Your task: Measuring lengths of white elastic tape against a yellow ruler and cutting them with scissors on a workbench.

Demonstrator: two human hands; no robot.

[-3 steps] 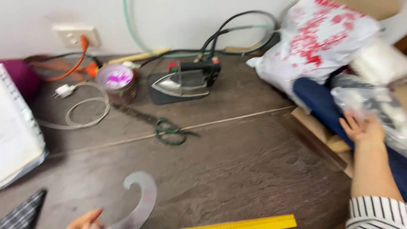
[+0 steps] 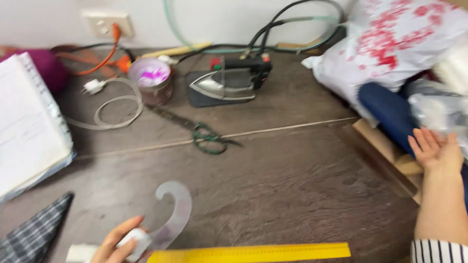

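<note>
My left hand [image 2: 119,241] is at the bottom edge, its fingers closed around a small white piece [image 2: 136,239] that lies against the lower end of a clear curved drafting template [image 2: 173,209]. A yellow ruler [image 2: 248,252] lies flat just to its right. My right hand [image 2: 435,148] reaches to the far right with fingers spread, palm up against a dark blue fabric roll [image 2: 390,114] and a clear plastic bag [image 2: 441,114]; it holds nothing.
On the dark wooden table [image 2: 292,180] are green-handled scissors [image 2: 207,136], a flat iron [image 2: 226,84] on its stand, a round tin [image 2: 152,78], a coiled white cable [image 2: 114,104], an open notebook [image 2: 27,126], checked cloth [image 2: 34,234] and a white-and-red bag [image 2: 390,44].
The view has shifted slightly. My left hand has come further into view with the white piece in its fingers. My right hand stays at the fabric.
</note>
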